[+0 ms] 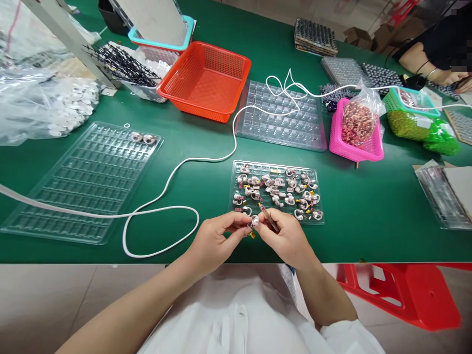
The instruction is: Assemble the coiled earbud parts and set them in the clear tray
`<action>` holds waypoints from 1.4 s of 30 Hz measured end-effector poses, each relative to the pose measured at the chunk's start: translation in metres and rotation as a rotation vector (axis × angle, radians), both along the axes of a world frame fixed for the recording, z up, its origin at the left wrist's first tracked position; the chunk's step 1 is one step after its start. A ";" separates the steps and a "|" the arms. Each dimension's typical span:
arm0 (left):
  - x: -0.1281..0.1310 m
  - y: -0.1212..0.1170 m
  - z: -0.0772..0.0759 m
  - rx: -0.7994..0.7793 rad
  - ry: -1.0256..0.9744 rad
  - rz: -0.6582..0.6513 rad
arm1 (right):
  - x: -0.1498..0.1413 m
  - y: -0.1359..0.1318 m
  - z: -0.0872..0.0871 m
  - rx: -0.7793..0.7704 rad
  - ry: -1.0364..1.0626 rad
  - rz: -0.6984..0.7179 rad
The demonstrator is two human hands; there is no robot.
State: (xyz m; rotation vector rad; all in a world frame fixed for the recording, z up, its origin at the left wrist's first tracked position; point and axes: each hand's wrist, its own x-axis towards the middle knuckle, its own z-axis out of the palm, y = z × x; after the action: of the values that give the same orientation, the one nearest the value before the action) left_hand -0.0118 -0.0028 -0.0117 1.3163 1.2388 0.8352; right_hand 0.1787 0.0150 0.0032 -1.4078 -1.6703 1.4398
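Note:
My left hand (217, 238) and my right hand (285, 236) meet above the table's front edge. Between their fingertips is a small white earbud part (254, 221), pinched from both sides, with a bit of yellow below it. A slim brownish tool that looks like tweezers (269, 217) also rests in my right hand, its tip pointing up and left. Just beyond the hands lies a clear plastic tray (236, 169) of several similar white, curved earbud parts, some with red wires and yellow bits. My fingers partly hide the held part.
A white cable (180, 161) loops across the green table (206, 191). At left is a clear tray (73, 182) with two round parts. An orange basket (206, 81), another clear tray (280, 118) and a pink basket (356, 147) stand farther back. Someone's arm (416, 61) shows at upper right.

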 end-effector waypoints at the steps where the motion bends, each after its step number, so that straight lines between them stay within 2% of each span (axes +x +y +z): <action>1: 0.000 0.000 -0.001 0.041 0.040 -0.008 | 0.000 0.000 -0.001 -0.003 -0.001 -0.005; 6: -0.001 0.001 -0.002 0.225 0.182 -0.066 | -0.003 -0.002 -0.006 -0.035 0.021 -0.052; 9: -0.001 0.000 -0.003 0.263 0.219 -0.089 | -0.004 -0.004 -0.010 -0.031 0.037 -0.071; 15: -0.002 0.000 -0.004 0.246 0.245 -0.097 | -0.003 -0.005 -0.013 0.001 0.009 -0.045; 24: -0.002 0.000 -0.005 0.200 0.260 -0.123 | 0.001 0.002 -0.008 -0.013 -0.002 0.057; 31: -0.004 -0.001 -0.004 0.086 0.209 -0.104 | 0.002 0.003 -0.005 -0.011 0.012 0.090; 38: -0.004 -0.002 -0.009 -0.044 0.065 -0.042 | 0.002 -0.003 -0.010 0.163 0.026 0.031; 42: -0.003 0.000 -0.008 -0.100 -0.005 -0.002 | 0.004 -0.010 -0.019 0.359 0.062 0.072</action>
State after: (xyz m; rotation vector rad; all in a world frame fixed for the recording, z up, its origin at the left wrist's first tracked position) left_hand -0.0150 -0.0032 -0.0194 1.2346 1.2589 0.7654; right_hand 0.1829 0.0054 -0.0163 -1.1052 -1.8440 1.1348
